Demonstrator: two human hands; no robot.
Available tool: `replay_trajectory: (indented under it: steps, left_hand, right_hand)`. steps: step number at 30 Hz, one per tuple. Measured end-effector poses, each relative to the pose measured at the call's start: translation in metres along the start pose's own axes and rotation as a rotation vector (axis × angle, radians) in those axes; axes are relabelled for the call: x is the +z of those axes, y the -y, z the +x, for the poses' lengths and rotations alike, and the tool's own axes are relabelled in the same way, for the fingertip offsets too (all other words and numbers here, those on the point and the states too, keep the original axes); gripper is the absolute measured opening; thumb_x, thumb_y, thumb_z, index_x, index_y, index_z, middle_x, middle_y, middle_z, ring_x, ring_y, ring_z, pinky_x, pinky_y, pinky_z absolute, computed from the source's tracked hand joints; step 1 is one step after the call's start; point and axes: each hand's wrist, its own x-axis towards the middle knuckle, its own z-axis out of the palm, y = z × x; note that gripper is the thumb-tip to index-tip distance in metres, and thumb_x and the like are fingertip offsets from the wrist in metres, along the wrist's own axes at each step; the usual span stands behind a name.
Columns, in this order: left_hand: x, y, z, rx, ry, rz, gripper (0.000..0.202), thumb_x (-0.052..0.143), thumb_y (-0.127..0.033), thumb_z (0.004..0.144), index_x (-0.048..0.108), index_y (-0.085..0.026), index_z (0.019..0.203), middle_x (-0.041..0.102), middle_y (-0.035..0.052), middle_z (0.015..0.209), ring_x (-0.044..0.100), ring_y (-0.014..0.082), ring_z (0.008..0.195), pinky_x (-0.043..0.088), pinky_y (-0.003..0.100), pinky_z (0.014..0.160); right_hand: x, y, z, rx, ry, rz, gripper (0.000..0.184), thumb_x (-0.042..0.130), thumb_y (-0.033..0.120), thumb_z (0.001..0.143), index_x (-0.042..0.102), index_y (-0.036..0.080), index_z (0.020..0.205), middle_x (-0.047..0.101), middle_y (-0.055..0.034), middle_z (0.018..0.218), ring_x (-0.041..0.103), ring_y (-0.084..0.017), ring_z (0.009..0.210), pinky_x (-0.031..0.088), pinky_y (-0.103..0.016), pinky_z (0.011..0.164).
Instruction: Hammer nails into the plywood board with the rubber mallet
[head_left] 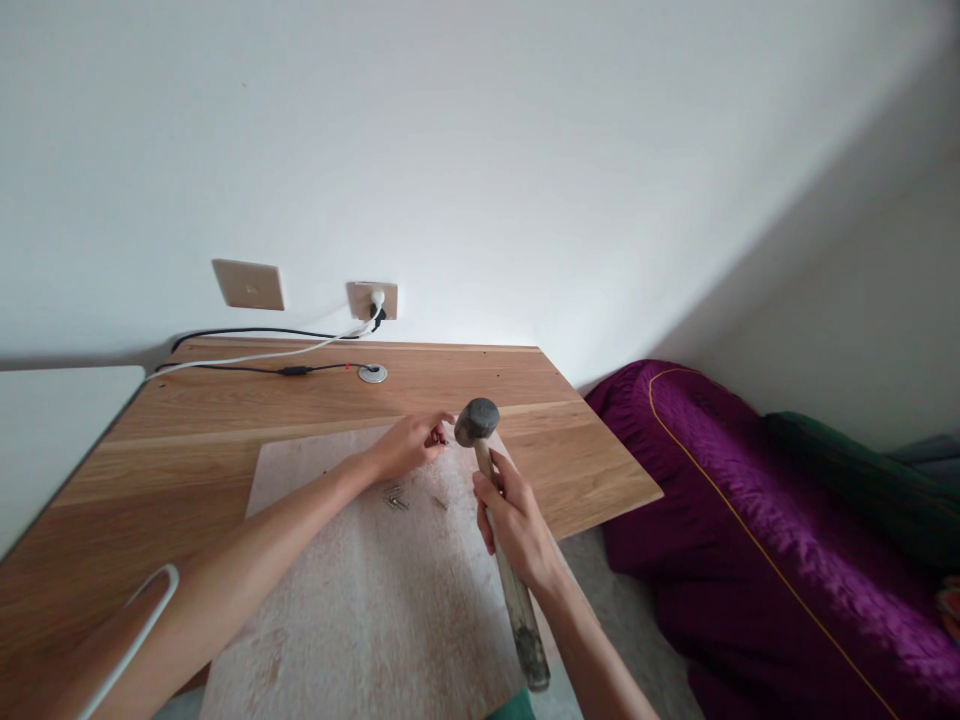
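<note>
My right hand (517, 525) is wrapped round the wooden handle of a mallet (477, 422), whose dark, rounded head is raised above the far right part of a pale board (337, 600). Just left of that head, my left hand (411, 447) rests at the board's far edge with its fingers pinched together. What those fingers hold, if anything, is too small to make out. On the board, below my left hand, lie several small metal fasteners (395, 498) in a loose group. A single fastener (439, 502) lies to their right.
Under the board is a wooden desk (600, 465). Black and white cables (262, 357) run along its back to a wall socket (373, 300), near a round cable grommet (373, 373). A white panel (60, 430) stands at left. Purple fabric (675, 520) covers furniture on the right.
</note>
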Motion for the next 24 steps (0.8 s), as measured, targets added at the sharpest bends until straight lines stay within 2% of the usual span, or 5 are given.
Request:
replay_trajectory:
  steps: [7,12,15,18,24]
  left_hand:
    - [0.001,0.002,0.001,0.043,-0.007,0.046,0.033,0.069,-0.014,0.085,0.066,-0.02,0.117,0.074,0.0004,0.087,0.066,0.0154,0.075,0.05,0.026,0.077]
    - [0.001,0.001,0.001,0.008,-0.002,-0.001,0.029,0.065,-0.011,0.086,0.069,-0.021,0.113,0.073,-0.0016,0.084,0.066,0.0143,0.072,0.049,0.024,0.073]
    - [0.001,0.002,0.001,-0.003,0.002,-0.013,0.034,0.065,-0.012,0.085,0.07,-0.021,0.117,0.073,-0.0022,0.084,0.065,0.0139,0.071,0.048,0.024,0.072]
    - [0.002,0.003,0.001,0.0,-0.014,-0.019,0.038,0.067,-0.013,0.083,0.068,-0.021,0.12,0.072,-0.002,0.086,0.064,0.0133,0.072,0.049,0.024,0.073]
    - [0.002,0.003,0.0,0.011,-0.025,-0.039,0.035,0.068,-0.015,0.084,0.068,-0.021,0.118,0.073,-0.0017,0.087,0.066,0.0139,0.076,0.05,0.024,0.075]
  right_hand:
    - [0.005,0.002,-0.002,-0.07,-0.029,0.048,0.035,0.052,0.051,0.1,0.052,0.021,0.119,0.045,0.0124,0.049,0.039,-0.01,0.034,0.029,-0.02,0.034]
    - [0.009,-0.013,0.001,0.036,0.005,-0.023,0.035,0.054,0.049,0.097,0.055,0.02,0.118,0.047,0.0112,0.048,0.042,-0.011,0.034,0.032,-0.021,0.033]
    - [0.01,-0.017,-0.002,0.057,-0.015,-0.028,0.036,0.054,0.049,0.097,0.055,0.02,0.118,0.047,0.0106,0.047,0.042,-0.012,0.034,0.031,-0.021,0.033]
    - [0.008,-0.013,-0.005,0.017,-0.058,-0.013,0.037,0.052,0.049,0.097,0.053,0.02,0.12,0.046,0.0115,0.047,0.041,-0.012,0.034,0.031,-0.021,0.034]
    - [0.007,-0.004,-0.006,-0.022,-0.057,0.038,0.031,0.053,0.05,0.097,0.052,0.022,0.111,0.046,0.0124,0.049,0.04,-0.011,0.034,0.031,-0.02,0.034]
